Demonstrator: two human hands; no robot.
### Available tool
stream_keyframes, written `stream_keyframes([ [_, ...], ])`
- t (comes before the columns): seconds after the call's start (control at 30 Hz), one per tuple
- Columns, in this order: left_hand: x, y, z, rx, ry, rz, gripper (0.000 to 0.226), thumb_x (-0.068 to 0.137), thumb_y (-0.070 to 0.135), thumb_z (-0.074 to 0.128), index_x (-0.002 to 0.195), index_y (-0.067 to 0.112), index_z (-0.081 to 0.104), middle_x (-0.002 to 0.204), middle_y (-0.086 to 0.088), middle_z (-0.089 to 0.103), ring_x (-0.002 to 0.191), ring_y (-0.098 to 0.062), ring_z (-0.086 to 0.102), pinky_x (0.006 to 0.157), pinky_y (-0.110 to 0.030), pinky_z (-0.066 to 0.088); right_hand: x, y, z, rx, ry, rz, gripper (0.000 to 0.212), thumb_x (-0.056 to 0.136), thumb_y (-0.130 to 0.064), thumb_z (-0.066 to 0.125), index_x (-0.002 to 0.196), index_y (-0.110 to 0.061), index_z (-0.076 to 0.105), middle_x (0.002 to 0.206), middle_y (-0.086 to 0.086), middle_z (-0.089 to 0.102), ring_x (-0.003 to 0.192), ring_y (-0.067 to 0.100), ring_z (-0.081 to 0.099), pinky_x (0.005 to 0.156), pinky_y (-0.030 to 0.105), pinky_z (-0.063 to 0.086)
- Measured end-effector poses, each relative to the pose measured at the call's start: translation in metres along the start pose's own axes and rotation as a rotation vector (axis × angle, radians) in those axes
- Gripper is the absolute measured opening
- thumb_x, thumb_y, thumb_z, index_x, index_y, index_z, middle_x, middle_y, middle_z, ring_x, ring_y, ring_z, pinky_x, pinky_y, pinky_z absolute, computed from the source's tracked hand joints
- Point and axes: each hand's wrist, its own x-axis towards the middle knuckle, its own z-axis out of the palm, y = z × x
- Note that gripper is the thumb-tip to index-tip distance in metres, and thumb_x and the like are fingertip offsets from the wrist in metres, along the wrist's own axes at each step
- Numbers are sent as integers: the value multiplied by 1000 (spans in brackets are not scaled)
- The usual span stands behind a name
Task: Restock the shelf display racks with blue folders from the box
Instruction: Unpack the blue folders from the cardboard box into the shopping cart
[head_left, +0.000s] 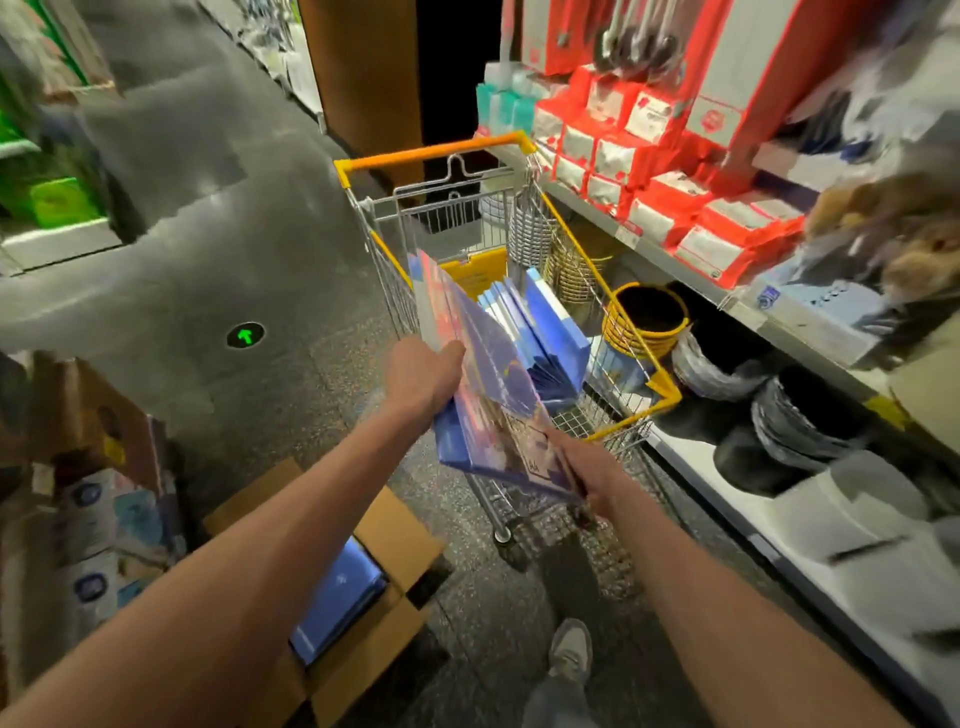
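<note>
Now gripping blue folders (488, 395) at opposite edges, left hand (421, 379) curled round one, right hand (587, 467) pinching the other. Holding them above the cart rim (618, 306), beside open floor (291, 322).

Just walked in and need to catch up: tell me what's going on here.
A person holds a stack of blue folders with both hands at a shopping cart: the left hand grips its far edge, the right hand its near corner. More blue folders stand in the cart, and further folders lie in the open cardboard box on the floor.
</note>
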Motion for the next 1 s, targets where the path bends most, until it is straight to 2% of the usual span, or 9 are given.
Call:
stream_keyframes([
  [0.1, 22, 25, 53, 39, -4, 11, 28, 91, 26, 64, 99, -1, 69, 88, -12, 64, 81, -28, 62, 67, -32, 41, 33, -11, -38, -7, 47, -9, 38, 96, -41, 63, 83, -5, 65, 72, 11, 65, 50, 14, 62, 51, 23, 52],
  [0.2, 45, 51, 109, 112, 27, 33, 33, 93, 28, 61, 108, -1, 67, 99, -16, 67, 91, -33, 65, 70, -32, 40, 75, -33, -79, -174, 98, -54, 37, 98, -44, 56, 84, -10, 64, 108, 16, 69, 95, 28, 64, 91, 42, 50],
  [0.3, 65, 71, 157, 159, 56, 11, 42, 94, 31, 60, 112, -7, 65, 101, -23, 64, 102, -40, 64, 71, -35, 40, 109, -56, -112, -197, 65, -58, 26, 100, -33, 53, 103, -10, 65, 112, 14, 68, 93, 24, 62, 76, 33, 50],
  [0.37, 77, 78, 177, 158, 61, -24, 46, 90, 35, 59, 110, -5, 65, 94, -17, 61, 97, -39, 65, 71, -36, 43, 124, -68, -129, -128, 47, -57, 30, 100, -31, 53, 99, -6, 69, 112, 15, 70, 78, 21, 58, 65, 28, 45],
  [0.47, 94, 85, 201, 187, 53, -27, 30, 94, 26, 58, 100, -2, 66, 89, -13, 61, 82, -33, 61, 67, -33, 40, 141, -82, -148, -125, 55, -33, 40, 100, -37, 53, 112, -2, 68, 102, 11, 73, 68, 17, 57, 55, 26, 38],
  [0.6, 115, 94, 216, 249, 49, -38, 25, 96, 28, 56, 91, 4, 62, 88, -12, 63, 79, -31, 59, 66, -33, 42, 161, -97, -150, -122, 17, -13, 43, 100, -42, 51, 113, -4, 68, 102, 8, 74, 80, 20, 65, 59, 25, 42],
  [0.73, 145, 95, 233, 244, 40, -39, 28, 94, 28, 57, 92, 1, 63, 90, -15, 67, 83, -34, 66, 69, -39, 54, 184, -112, -147, -112, -43, -15, 45, 100, -42, 52, 117, -3, 65, 94, 3, 71, 73, 16, 63, 62, 24, 48],
  [0.87, 184, 93, 256, 240, 16, -29, 24, 95, 23, 55, 89, 0, 61, 86, -14, 64, 77, -31, 61, 68, -39, 50, 205, -134, -159, -169, -84, -13, 40, 103, -42, 48, 113, -6, 62, 104, 10, 72, 94, 29, 71, 81, 39, 57],
  [1.0, 234, 82, 280, 253, -15, -56, 27, 97, 25, 54, 92, -1, 60, 90, -19, 64, 82, -36, 62, 67, -37, 45, 228, -161, -161, -153, -54, -1, 41, 103, -43, 47, 115, -5, 60, 99, 10, 72, 89, 28, 71, 71, 36, 56],
])
